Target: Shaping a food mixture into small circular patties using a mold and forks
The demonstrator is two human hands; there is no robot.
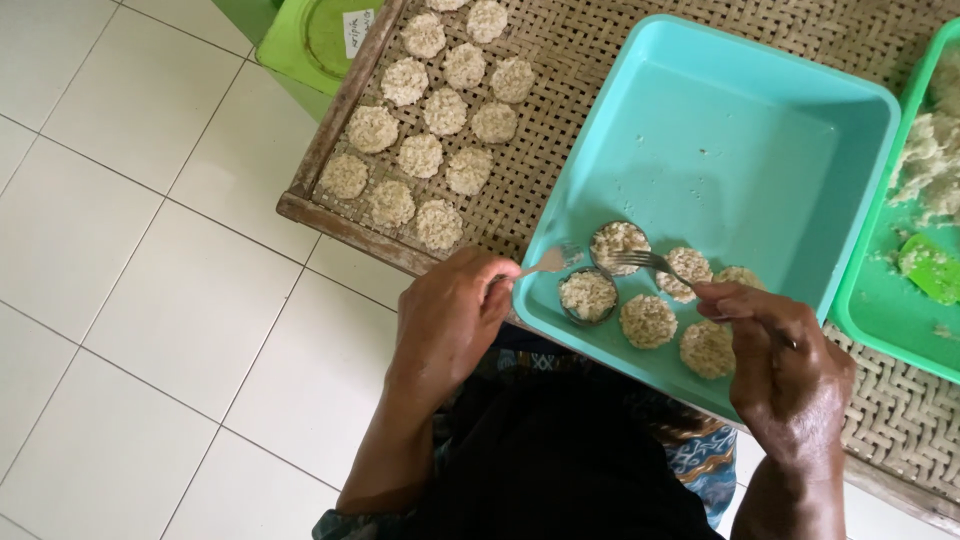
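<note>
The right hand [785, 365] was closed on a fork [640, 261] whose tines rested on the grain filling in one round metal ring [620, 246]; the left hand [455, 315] gripped a second fork [550, 262] beside another ring [588, 296]. Pressing evenly, tines flat, would likely keep each patty firm. Both rings sat at the near edge of the turquoise tray [720, 140]. Beside them lay pale, rough, round patties [648, 321]; more dried on the woven mat [560, 60] left of the tray.

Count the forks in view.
2. The left fork, in the left hand, crosses the tray's rim; the right fork, in the right hand, reaches a filled ring.
</note>
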